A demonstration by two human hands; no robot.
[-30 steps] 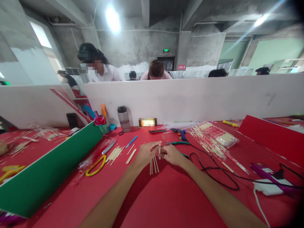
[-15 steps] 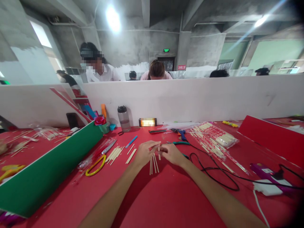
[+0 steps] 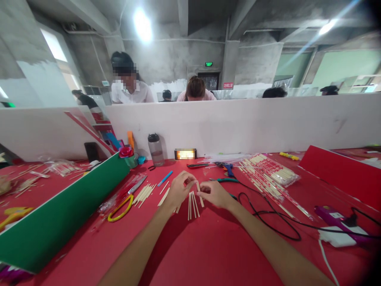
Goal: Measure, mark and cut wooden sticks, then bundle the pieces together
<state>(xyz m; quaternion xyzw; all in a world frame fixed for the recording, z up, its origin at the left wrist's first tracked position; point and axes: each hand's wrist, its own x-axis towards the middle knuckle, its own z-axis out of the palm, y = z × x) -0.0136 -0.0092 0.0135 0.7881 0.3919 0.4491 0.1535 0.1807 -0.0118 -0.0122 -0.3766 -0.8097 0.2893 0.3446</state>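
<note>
Your forearms cross the red tabletop (image 3: 208,250). Left hand (image 3: 177,190) and right hand (image 3: 216,194) both pinch one thin pale wooden stick (image 3: 200,195), tilted, left fingertips at its far end. Loose matching sticks (image 3: 191,205) lie on the tabletop just beneath. Farther back, a clear water bottle (image 3: 155,150) stands against the white partition (image 3: 268,123).

whether the left hand (image 3: 177,190) truly pinches the top end of the thin stick (image 3: 198,186) is too small to tell. a loose stick (image 3: 177,209) on the desk (image 3: 208,246) lies half hidden under that hand. both forearms run off the bottom edge. the label on the small box (image 3: 185,153) is blurred. the green board (image 3: 59,214) is cut by the left edge, and the purple tool (image 3: 333,216) fades into the dark right rim.
</note>
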